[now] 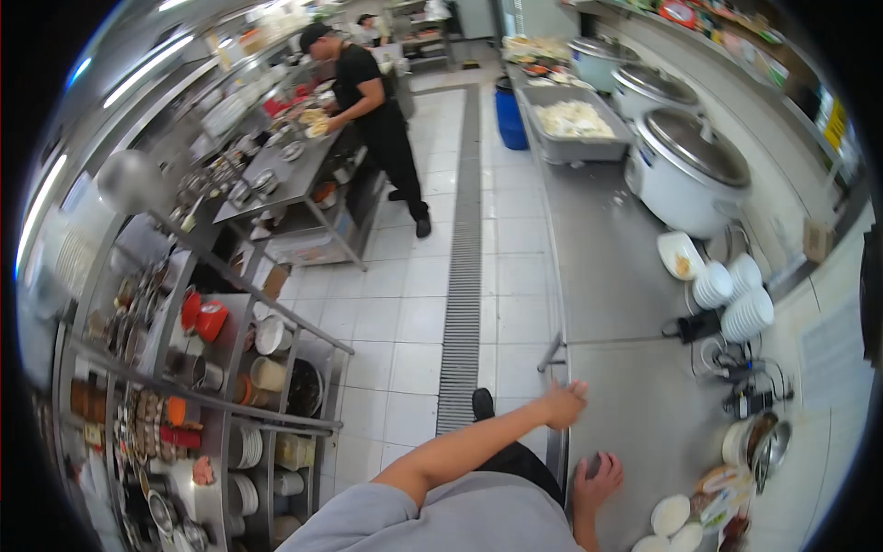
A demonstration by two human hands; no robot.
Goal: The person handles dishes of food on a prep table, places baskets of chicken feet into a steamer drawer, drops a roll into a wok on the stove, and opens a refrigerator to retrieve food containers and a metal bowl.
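My left hand [563,405] is raised at the left edge of the steel counter [612,386]. Its fingers are curled in, and nothing shows in them. Lower down, my right hand [600,483] is over the same counter, close to my body. The fingers of that hand are apart, with a dark patch between thumb and fingers. White bowls [671,515] and a pile of mixed packets [722,497] are to the right of it.
Rice cookers [692,166], a grey tub of white food [589,147] and stacked white cups [747,313] line the counter. A drain grate [463,276] runs along the floor. Metal shelving [248,405] stands left. A person in black [368,101] works at a steel table [276,175].
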